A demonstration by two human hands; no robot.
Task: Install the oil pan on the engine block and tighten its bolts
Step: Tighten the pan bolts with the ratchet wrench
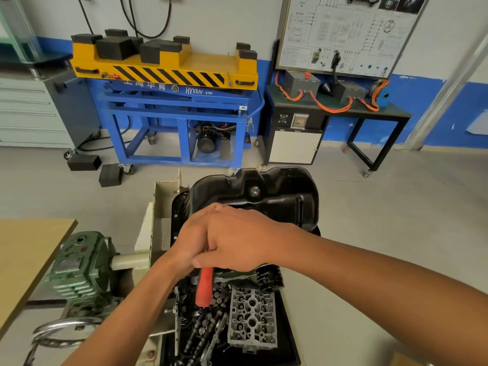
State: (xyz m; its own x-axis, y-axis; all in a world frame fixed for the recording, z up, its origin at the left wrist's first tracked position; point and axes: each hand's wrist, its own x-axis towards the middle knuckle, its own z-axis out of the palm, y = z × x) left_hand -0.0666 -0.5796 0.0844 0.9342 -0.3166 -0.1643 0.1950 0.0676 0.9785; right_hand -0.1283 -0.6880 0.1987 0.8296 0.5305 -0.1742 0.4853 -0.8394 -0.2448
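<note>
The black oil pan [277, 199] sits sump-up on the engine block, whose dark flange [175, 207] shows along its left edge. Both my hands meet over the pan's near left side. My right hand [243, 239] lies on top, its thumb curled round a red-handled tool [204, 289] whose grip sticks out below toward me. My left hand [191, 239] is tucked under the right one, with its fingers mostly covered. The tool's head and the bolts beneath are hidden.
A black tray below holds a cylinder head [252, 318], camshafts [195, 336] and small parts, with a black filter [269, 278] beside them. A green gearbox [79, 268] and the white stand [163, 196] are at left. A wooden tabletop [26, 254] lies far left.
</note>
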